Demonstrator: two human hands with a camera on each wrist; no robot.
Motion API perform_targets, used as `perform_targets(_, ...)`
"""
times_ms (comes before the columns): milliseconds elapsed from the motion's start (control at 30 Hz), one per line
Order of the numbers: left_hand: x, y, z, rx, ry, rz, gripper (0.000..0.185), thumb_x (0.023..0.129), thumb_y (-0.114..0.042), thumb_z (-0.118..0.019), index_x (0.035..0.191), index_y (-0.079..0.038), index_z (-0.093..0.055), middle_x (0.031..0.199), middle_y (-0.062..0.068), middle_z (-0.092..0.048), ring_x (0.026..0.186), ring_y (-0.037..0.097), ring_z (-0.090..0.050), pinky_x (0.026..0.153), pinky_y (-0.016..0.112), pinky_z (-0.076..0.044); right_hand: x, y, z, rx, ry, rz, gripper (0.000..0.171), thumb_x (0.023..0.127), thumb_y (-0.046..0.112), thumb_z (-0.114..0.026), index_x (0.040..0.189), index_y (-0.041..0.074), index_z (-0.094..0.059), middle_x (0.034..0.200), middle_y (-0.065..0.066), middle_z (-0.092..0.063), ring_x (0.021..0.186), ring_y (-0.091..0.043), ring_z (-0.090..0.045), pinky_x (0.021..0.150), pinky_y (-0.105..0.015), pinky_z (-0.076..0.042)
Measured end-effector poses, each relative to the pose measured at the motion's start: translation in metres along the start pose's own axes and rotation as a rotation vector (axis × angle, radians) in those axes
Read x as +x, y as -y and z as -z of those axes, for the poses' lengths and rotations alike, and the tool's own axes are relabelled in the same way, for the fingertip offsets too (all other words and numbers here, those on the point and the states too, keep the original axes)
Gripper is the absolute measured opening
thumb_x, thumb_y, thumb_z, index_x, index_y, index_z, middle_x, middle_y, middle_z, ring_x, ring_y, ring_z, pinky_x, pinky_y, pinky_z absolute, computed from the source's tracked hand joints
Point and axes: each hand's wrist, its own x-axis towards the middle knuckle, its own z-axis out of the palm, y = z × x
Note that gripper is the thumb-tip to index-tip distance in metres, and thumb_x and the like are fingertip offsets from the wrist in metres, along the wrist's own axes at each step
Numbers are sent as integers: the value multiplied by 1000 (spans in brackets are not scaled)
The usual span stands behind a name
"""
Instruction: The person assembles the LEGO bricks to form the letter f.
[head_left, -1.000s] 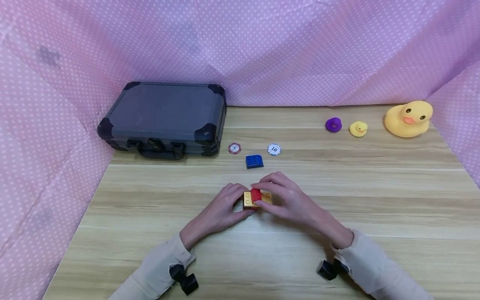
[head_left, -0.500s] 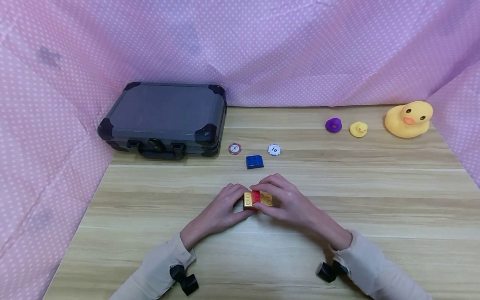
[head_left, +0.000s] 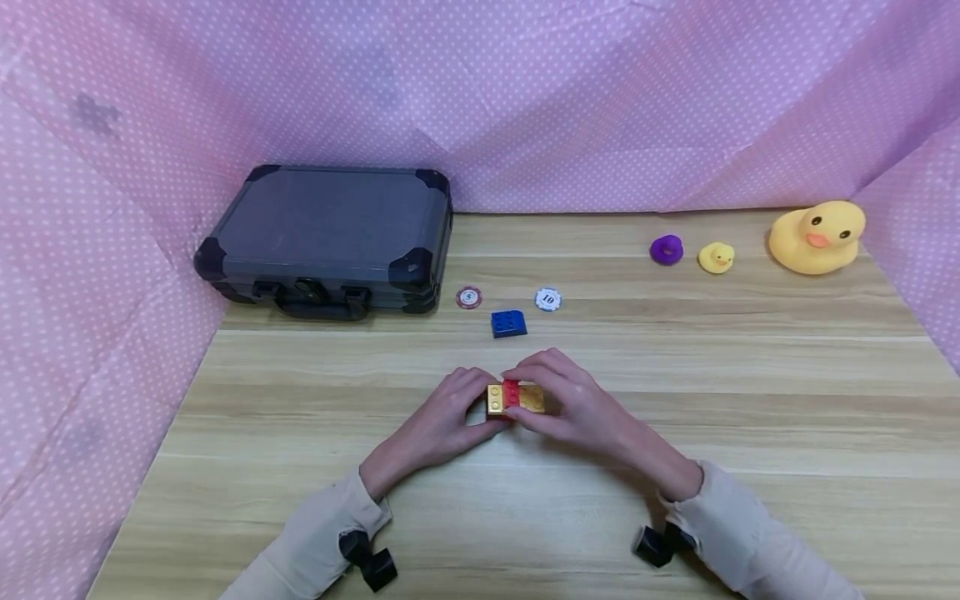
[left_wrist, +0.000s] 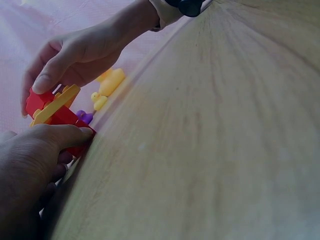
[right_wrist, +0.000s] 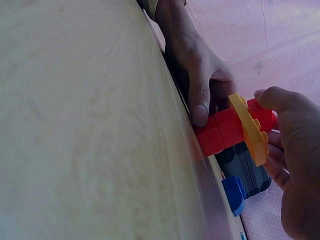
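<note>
Here, at the middle of a wooden tabletop [head_left: 750, 400], a person's two hands meet over a small stack of toy building bricks: a yellow plate [head_left: 525, 399] sandwiched between a red brick below and a smaller red brick [head_left: 512, 392] on top. The left hand [head_left: 442, 421] grasps the stack from its left side, thumb pressed against the lower red brick [right_wrist: 220, 132], as the right wrist view shows. The right hand [head_left: 577, 404] grasps the stack from the right and far side, its fingers curled over the upper red brick and the edge of the yellow plate. The stack rests on the tabletop between the two hands. Just beyond the hands lies a blue brick [head_left: 508, 322], studs up, flanked on the far side by a red poker chip marked 5 [head_left: 468, 297] to its left and a white poker chip marked 10 [head_left: 548, 299] to its right. A closed dark grey carrying case [head_left: 330, 229] with black corners sits at the far left. At the far right stand a purple ring-shaped toy [head_left: 666, 249], a small yellow rubber duck [head_left: 716, 257] and a large yellow rubber duck [head_left: 817, 237], in a row. Pink polka-dot cloth [head_left: 525, 100] walls in the scene on three sides.
</note>
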Motion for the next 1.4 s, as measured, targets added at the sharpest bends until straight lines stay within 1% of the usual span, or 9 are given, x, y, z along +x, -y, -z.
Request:
perform_targets(100, 0, 0, 0, -2, 1, 0, 39, 93, -28, -80, 126, -14, -66, 122, -3, -65, 112, 14, -54, 99, 42, -46, -1, 1, 0, -2, 3, -8, 40, 91, 23, -82, 123, 3, -71, 120, -3, -66, 109, -18, -58, 89, -30, -55)
perform_targets(233, 0, -1, 0, -5, 9, 15, 39, 93, -28, -80, 127, -15, -66, 122, -3, -65, 112, 15, -54, 99, 42, -47, -2, 0, 0, 5, 9, -2, 37, 97, 28, -76, 123, 2, -71, 121, -3, -66, 110, -16, -59, 89, -30, -55)
perform_targets(367, -1, -1, 1, -6, 15, 24, 40, 93, -27, -81, 127, -15, -65, 122, -3, -64, 113, 15, -53, 100, 42, -47, -1, 0, -1, 10, 9, 13, 36, 101, 30, -71, 123, 2, -70, 120, -4, -66, 109, -17, -59, 89, -30, -55)
perform_targets(467, 0, -1, 1, -2, 13, 11, 39, 93, -27, -81, 127, -15, -65, 123, -3, -65, 113, 15, -54, 100, 42, -46, -1, 1, -1, 10, 8, 10, 34, 99, 28, -73, 123, 3, -70, 120, -3, -66, 108, -17, -59, 87, -30, -55)
perform_targets(667, 0, 0, 0, 6, 6, -4, 39, 93, -28, -81, 127, -15, -65, 123, -3, -65, 113, 14, -54, 101, 42, -46, 0, 2, -1, 14, 15, -15, 34, 93, 20, -80, 122, 6, -71, 120, -1, -66, 108, -15, -58, 87, -29, -55)
perform_targets(867, 0, -1, -1, 7, 9, 8, 39, 93, -27, -81, 127, -14, -65, 122, -2, -65, 112, 15, -54, 100, 42, -46, -1, -3, -3, 37, -3, 25, 31, 94, 17, -78, 121, 4, -70, 117, -4, -67, 105, -18, -60, 88, -30, -55)
perform_targets(1033, 0, 0, -1, 8, 5, 11, 39, 93, -27, -81, 126, -13, -65, 122, -2, -65, 111, 15, -54, 99, 42, -47, -2, -7, -4, 63, -12, 46, 29, 98, 21, -75, 120, 3, -70, 117, -4, -67, 105, -18, -60, 89, -30, -54)
perform_targets(1200, 0, 0, -1, 11, 1, 10, 39, 93, -28, -81, 126, -14, -65, 123, -2, -65, 112, 15, -54, 99, 42, -47, 0, -7, -3, 61, 14, 38, 34, 102, 35, -67, 119, 5, -71, 118, -3, -66, 108, -17, -59, 91, -30, -53)
perform_targets(1400, 0, 1, -1, 1, -3, 3, 39, 93, -27, -81, 126, -15, -65, 123, -3, -64, 112, 15, -54, 99, 41, -47, 2, -6, -1, 41, 32, 46, 28, 97, 22, -76, 119, 6, -71, 117, -3, -66, 107, -18, -59, 90, -32, -55)
